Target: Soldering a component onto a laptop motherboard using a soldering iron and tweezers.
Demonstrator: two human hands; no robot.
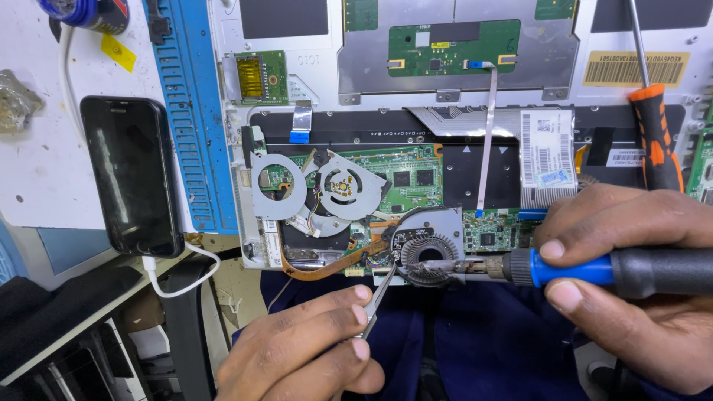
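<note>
two bare hands reach in from the bottom edge, the left hand (304, 349) at lower centre and the right hand (631, 282) at lower right. no gloves, rings or watch show on either. fingernails are short and plain. no sleeves show at the wrists. dark navy clothing (475, 349) covers the lap beneath them.

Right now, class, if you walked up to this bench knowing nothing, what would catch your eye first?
The opened laptop chassis with its green circuit board fills the centre. At its lower edge the right hand holds a blue-and-black soldering iron to a round black fan, with the left hand's metal tweezers alongside. A black smartphone lies left.
</note>
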